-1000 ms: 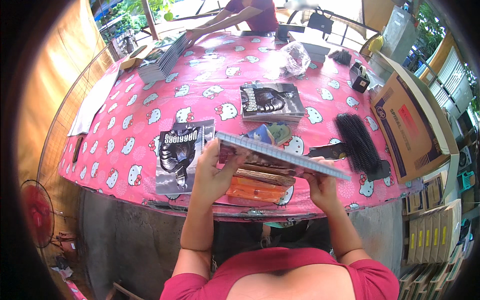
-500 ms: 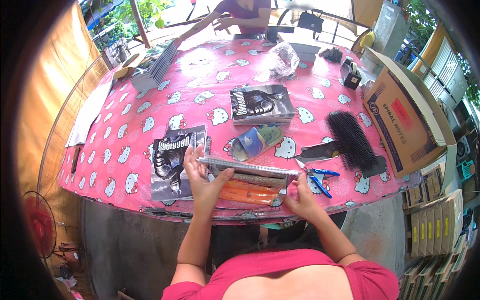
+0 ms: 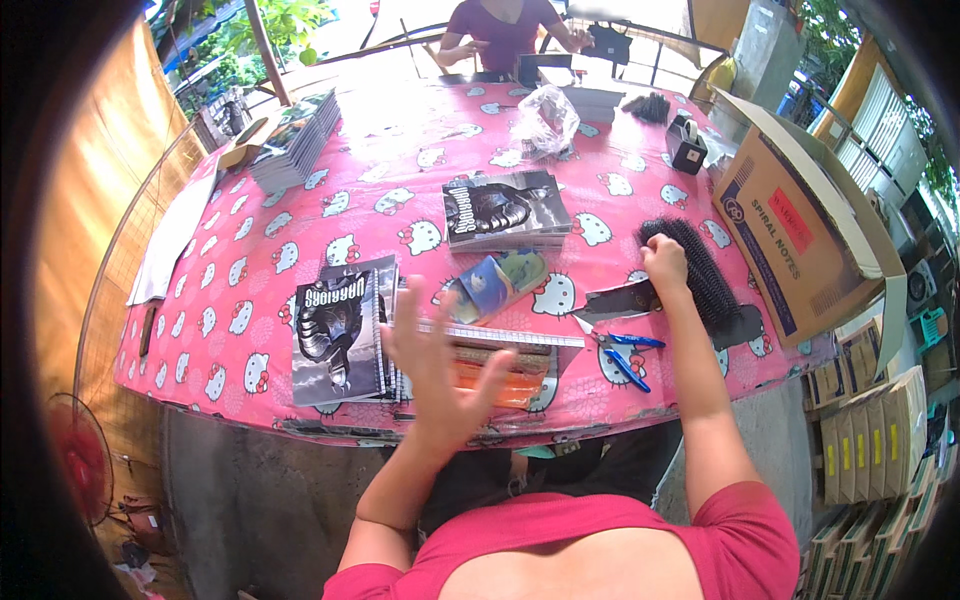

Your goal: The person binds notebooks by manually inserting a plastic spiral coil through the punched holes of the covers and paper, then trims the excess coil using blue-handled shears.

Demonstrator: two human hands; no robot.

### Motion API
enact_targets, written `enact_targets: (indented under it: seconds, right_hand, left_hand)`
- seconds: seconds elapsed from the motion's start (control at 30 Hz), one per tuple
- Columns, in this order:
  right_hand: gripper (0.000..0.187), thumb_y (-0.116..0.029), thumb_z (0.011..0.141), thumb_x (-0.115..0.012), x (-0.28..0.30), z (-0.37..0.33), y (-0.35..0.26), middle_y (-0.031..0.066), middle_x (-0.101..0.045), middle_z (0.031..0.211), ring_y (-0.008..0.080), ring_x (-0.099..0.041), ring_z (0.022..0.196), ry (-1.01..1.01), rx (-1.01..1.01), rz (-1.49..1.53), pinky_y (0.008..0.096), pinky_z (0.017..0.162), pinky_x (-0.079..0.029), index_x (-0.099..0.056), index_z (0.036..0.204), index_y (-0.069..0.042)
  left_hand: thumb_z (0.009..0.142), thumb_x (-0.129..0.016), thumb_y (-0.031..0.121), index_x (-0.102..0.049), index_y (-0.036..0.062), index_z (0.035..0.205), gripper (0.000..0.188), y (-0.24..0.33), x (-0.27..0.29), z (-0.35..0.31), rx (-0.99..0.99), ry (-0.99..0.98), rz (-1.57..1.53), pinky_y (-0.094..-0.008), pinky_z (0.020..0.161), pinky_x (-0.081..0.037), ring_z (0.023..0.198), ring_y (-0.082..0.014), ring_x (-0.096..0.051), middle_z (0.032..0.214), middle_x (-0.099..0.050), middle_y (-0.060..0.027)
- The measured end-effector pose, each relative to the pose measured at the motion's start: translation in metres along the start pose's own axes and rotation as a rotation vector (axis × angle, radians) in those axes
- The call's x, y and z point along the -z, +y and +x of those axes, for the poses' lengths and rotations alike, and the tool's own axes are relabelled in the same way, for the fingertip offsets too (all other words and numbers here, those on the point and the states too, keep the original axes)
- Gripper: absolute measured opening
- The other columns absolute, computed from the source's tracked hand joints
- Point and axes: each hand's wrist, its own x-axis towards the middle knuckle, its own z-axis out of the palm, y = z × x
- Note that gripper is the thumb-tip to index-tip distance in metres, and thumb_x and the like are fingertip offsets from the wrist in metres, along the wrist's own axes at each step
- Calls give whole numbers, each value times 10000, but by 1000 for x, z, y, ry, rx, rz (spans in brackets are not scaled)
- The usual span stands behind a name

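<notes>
My left hand hovers open, fingers spread, just above an unbound pad of pages with an orange cover lying at the table's near edge. My right hand reaches out to the near end of a pile of black spiral binding coils, its fingers curled down into them; whether it grips one is hidden. Blue-handled pliers lie between the pad and the coils. A dark-covered notebook lies left of the pad.
On the pink patterned tablecloth are a stack of dark notebooks, a blue-green folded cover, a plastic bag and another notebook stack. An open cardboard box stands right. Another person works at the far side.
Both hands have let go of the pad, which now lies flat on the table. My right hand has moved right to the black coils; my left hand has lifted open.
</notes>
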Motion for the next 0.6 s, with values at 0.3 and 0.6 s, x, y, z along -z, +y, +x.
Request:
enact_targets:
  seconds: [0.3,0.6]
  right_hand:
    - [214,-33,810,-585,32,-22,-36,165,-607,889,290,-616,790,44,332,334,361,724,-494,-680,999,-1]
    - [274,-49,718,-771,128,-156,-118,72,-609,820,150,-589,696,-83,344,760,278,616,-469,-730,989,-57]
  left_hand:
    - [867,-632,340,-535,93,1301,509,13,-31,13,-243,-317,123,-532,1112,-170,1241,-275,-483,1311,-538,-137]
    - [705,-790,207,-718,105,818,169,14,-34,16,-107,-141,-211,-398,966,-344,881,-176,-639,854,-692,-16]
